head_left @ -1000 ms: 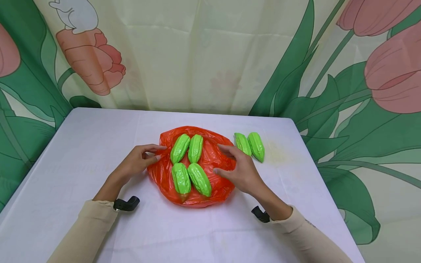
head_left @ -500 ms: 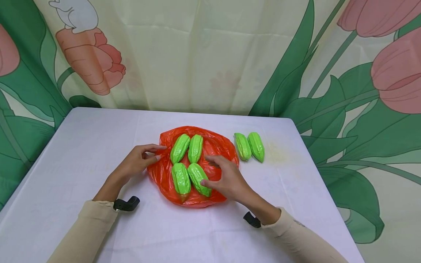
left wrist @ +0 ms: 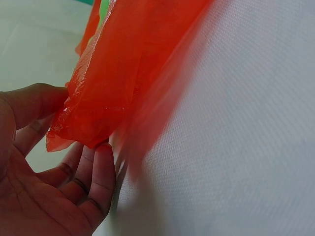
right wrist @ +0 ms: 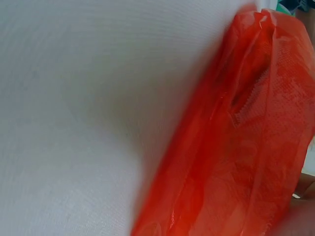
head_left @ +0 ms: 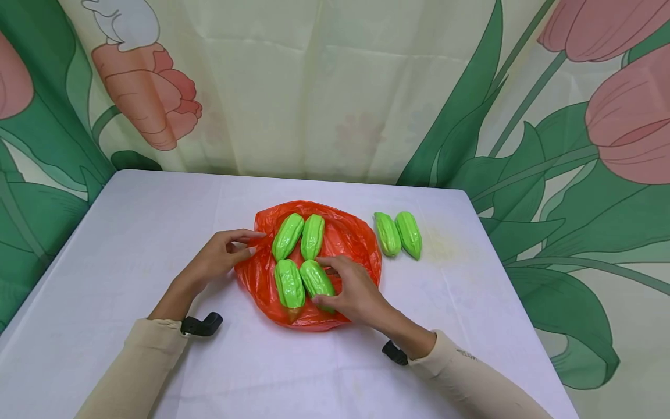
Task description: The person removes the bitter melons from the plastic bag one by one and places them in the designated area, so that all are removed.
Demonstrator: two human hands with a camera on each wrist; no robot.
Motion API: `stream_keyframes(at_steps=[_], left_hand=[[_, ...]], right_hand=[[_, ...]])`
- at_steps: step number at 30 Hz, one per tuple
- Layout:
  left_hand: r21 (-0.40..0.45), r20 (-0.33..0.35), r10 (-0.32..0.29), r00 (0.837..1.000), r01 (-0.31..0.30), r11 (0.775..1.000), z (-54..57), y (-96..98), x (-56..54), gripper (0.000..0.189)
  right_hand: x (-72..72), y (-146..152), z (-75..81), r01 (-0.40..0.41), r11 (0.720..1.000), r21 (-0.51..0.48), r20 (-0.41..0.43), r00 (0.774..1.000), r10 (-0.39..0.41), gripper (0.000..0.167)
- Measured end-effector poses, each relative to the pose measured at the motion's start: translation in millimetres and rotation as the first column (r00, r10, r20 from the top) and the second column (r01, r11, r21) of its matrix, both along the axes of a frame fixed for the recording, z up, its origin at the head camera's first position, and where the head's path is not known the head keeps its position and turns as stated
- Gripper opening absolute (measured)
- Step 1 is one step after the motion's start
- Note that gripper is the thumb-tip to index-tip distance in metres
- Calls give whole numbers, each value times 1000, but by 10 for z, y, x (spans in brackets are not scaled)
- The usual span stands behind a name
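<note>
A red plastic bag [head_left: 356,240], its mouth spread wide, lies mid-table with several green ridged bitter melons inside in two rows. My left hand [head_left: 213,257] holds the bag's left rim; in the left wrist view the thumb [left wrist: 42,102] and fingers lie on either side of the red film. Inside the bag, my right hand [head_left: 357,295] has its thumb and fingers around the lower right bitter melon [head_left: 316,278]. Beside it lies the lower left bitter melon [head_left: 289,284]. In the right wrist view the bag's wall hides most of that hand.
Two more bitter melons [head_left: 396,234] lie side by side on the white tablecloth [head_left: 335,372], right of the bag. A patterned curtain [head_left: 293,105] hangs behind the table's far edge. A black wrist camera [head_left: 202,325] sits at the left cuff.
My right hand has moved left and down from the bag's right side to the lower right bitter melon. The left hand stays at the rim, and the bitter melons keep their places.
</note>
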State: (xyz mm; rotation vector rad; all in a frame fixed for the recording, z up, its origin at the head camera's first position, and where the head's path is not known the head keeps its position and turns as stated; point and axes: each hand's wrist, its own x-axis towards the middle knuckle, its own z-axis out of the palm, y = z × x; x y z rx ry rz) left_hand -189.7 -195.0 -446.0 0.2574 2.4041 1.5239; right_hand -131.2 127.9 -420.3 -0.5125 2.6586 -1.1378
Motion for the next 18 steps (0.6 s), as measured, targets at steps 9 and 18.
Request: stream_keyframes(at_steps=[9,18], left_hand=[[1,-3,-5,1000,5,1000,19,1,13,43],[-7,-1,0,1000,0,1000,19,5,8,43]], right_hand=[[-7,-6,-40,-10,1000,-6,39,999,10,70],[-3,9,-17,2,1000,14,56,998,-3,71]])
